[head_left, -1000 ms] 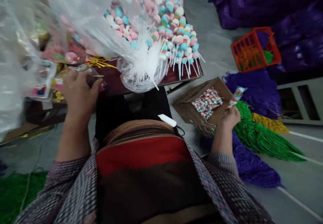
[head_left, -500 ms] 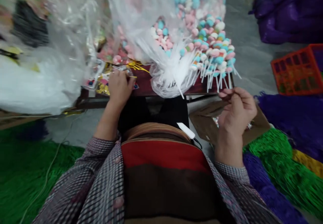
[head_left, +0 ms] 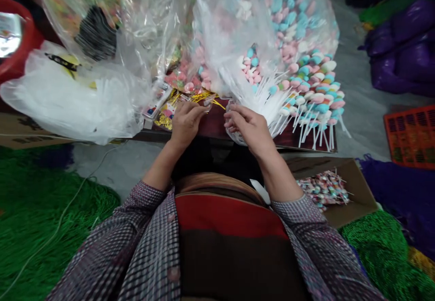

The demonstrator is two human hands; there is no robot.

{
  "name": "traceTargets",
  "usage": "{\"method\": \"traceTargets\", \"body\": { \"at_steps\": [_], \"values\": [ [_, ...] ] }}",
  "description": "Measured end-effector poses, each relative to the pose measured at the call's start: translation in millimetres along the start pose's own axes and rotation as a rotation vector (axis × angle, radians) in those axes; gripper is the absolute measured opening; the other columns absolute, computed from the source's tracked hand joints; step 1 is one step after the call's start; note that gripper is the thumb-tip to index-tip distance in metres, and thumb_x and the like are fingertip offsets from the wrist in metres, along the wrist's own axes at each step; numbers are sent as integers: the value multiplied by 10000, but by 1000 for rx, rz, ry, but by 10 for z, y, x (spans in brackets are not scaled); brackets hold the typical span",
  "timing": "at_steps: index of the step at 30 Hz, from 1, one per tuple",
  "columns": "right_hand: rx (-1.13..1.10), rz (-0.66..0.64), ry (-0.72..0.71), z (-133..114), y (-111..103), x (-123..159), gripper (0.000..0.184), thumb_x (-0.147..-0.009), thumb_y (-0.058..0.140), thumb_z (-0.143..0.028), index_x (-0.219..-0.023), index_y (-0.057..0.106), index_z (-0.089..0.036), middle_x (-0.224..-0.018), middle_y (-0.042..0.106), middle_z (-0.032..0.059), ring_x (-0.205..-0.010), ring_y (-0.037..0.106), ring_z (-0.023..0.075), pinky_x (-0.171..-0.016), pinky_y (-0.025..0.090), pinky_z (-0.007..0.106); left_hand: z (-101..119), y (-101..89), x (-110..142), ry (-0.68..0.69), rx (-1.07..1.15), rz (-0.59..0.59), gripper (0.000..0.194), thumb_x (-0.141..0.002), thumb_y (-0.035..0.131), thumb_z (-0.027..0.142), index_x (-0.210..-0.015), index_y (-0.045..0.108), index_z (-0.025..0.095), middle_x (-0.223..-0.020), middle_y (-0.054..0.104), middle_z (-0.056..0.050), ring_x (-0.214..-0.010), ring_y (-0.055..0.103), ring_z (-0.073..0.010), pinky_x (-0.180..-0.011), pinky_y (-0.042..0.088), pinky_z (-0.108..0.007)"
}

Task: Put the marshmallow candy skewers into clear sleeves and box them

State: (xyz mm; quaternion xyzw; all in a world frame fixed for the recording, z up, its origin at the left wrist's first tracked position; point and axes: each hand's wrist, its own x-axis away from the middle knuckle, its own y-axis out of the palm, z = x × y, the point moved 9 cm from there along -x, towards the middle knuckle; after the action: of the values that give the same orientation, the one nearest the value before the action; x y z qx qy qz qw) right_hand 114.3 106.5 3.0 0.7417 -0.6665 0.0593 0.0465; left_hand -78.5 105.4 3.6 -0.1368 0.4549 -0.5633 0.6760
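Note:
My left hand [head_left: 186, 122] is closed at the front edge of the dark red table, thumb and fingers pinching a small clear plastic wrapper [head_left: 208, 101]. Yellow twist ties [head_left: 202, 95] lie just behind it, and gold foil pieces [head_left: 164, 121] beside it. Facing it, my right hand [head_left: 249, 126] has loosely bent fingers, slightly apart, with nothing visible in them. It partly covers a clear bag of white sticks [head_left: 263, 97]. To its right, marshmallow skewers [head_left: 317, 95] in pink, blue and white are piled with their sticks over the table edge.
Big clear bags of marshmallows [head_left: 288, 11] and wrapped candy stand behind. A white plastic bag [head_left: 84, 106] lies at left near a red basin [head_left: 25, 43]. Below right, a cardboard box [head_left: 360, 188] holds wrapped sweets on sticks. An orange crate [head_left: 411, 136] and green strands [head_left: 50, 210] are on the floor.
My right hand has moved left from above the cardboard box to near my left hand. The left hand has lifted from the packets, now with a clear wrapper. The view has shifted.

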Motion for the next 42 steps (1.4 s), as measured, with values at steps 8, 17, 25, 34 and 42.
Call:
{"method": "traceTargets", "body": {
  "at_steps": [8,17,25,34,42],
  "values": [
    [50,44,-76,131,209,-493,510,-871,661,-559,-1236,656,-204,-1142,739,58,-1055,698,208,-870,606,344,231,97,82,250,240,98,210,-989,537,228,-1025,744,237,-1184,706,-76,-1127,644,-201,-1008,521,-381],
    [-134,183,-206,101,-134,-431,493,-916,574,-632,-1270,615,-290,-1223,700,61,-1133,695,220,-931,619,410,44,485,115,-504,1255,-97,484,-813,785,460,-1217,594,274,-1099,703,-43,-823,703,-121,-703,562,-234],
    [-313,183,-148,149,11,-91,353,-829,728,-547,-1008,623,-261,-1039,723,12,-974,710,159,-904,611,334,294,536,20,-654,1522,60,187,-831,790,348,-941,701,226,-985,739,0,-900,689,-106,-833,526,-252],
    [142,-12,-369,-430,-41,164,503,-817,762,-530,-1245,639,-296,-1236,701,36,-1174,650,209,-1001,555,399,442,397,-2,-487,1139,-254,348,-696,872,467,-782,710,171,-712,674,31,-666,600,-99,-693,489,-240],
    [302,168,-291,-322,-263,144,281,-868,698,-463,-766,675,-202,-682,615,-29,-668,553,125,-696,484,288,567,356,35,-339,945,-359,427,-780,767,580,-771,622,178,-714,620,24,-671,527,-103,-652,435,-233]
  ]
}}
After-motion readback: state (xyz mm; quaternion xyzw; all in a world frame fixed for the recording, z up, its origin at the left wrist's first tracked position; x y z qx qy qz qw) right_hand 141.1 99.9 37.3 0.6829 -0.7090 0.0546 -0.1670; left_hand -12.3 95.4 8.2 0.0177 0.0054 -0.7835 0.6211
